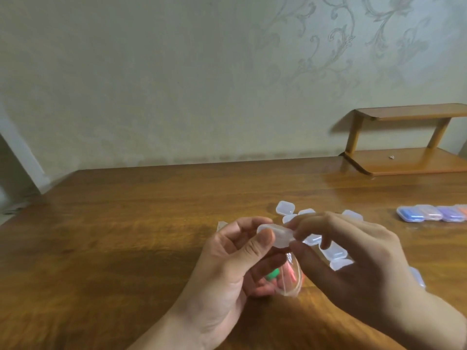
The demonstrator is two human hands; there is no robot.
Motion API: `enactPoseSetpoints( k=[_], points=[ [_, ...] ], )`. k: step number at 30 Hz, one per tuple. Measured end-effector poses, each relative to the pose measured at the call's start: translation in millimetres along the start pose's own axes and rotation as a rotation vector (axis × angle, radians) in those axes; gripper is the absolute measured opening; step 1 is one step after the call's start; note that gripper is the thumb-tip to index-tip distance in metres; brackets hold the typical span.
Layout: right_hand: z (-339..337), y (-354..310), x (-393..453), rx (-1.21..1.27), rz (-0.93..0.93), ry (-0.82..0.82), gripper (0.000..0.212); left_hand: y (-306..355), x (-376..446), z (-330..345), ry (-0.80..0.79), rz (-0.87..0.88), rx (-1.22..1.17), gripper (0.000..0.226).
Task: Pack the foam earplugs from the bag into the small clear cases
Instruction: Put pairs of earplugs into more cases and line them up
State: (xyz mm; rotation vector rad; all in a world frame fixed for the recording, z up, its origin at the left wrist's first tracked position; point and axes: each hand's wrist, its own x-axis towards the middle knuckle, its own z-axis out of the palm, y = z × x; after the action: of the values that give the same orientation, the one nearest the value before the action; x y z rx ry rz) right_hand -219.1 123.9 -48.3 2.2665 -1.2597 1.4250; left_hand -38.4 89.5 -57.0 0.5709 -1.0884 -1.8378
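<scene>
- Lowest in the middle of the frame, the bag (pixel 288 279) of earplugs is hanging under the two hands, seemingly tucked against the left hand's lower fingers; a green earplug (pixel 272 274) and some pink ones are showing through the film. With so loose a hold, it is likely to be slipping down to the counter (pixel 126 236) or spilling its plugs.
- Just above it, the left hand (pixel 227 256) is pinching one end of a small clear case (pixel 275 234) under the thumb, and the right hand (pixel 353 251) is nipping the other end with thumb and fingertips. Whether the lid is being prised open or pressed shut is not clear through the blur.
- The case is slick and tiny; a hard pull could be flicking it out of both hands, or snapping the lid off its hinge.
- Behind the hands, right of centre, empty cases (pixel 285 207) are lying scattered, close together; a dropped case would be getting lost among them.
- Farther off at the right edge, a row of filled cases (pixel 429 213) is sitting well apart, safe from any fumble.
</scene>
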Motion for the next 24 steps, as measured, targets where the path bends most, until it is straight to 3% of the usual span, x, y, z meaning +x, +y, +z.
enactPoseSetpoints(
  k=[9,12,16,24],
  points=[
    [0.8,2.7,-0.2,-0.157,-0.124,-0.071,0.024,-2.9,-1.7,2.2,-0.001,0.069,0.11,0.049],
    [1.5,-0.8,0.9,0.049,-0.026,-0.023,0.021,-2.7,-3.3,4.4,-0.091,0.044,-0.011,0.056],
    [4.1,-2.9,-0.2,0.255,0.028,-0.087,0.023,-4.8,-3.9,2.8,-0.173,-0.012,-0.132,0.054],
    [3.2,-4.2,0.8,0.059,-0.068,0.055,0.024,-6.9,-0.6,-3.0,-0.19,0.012,-0.095,0.052]
  ],
)
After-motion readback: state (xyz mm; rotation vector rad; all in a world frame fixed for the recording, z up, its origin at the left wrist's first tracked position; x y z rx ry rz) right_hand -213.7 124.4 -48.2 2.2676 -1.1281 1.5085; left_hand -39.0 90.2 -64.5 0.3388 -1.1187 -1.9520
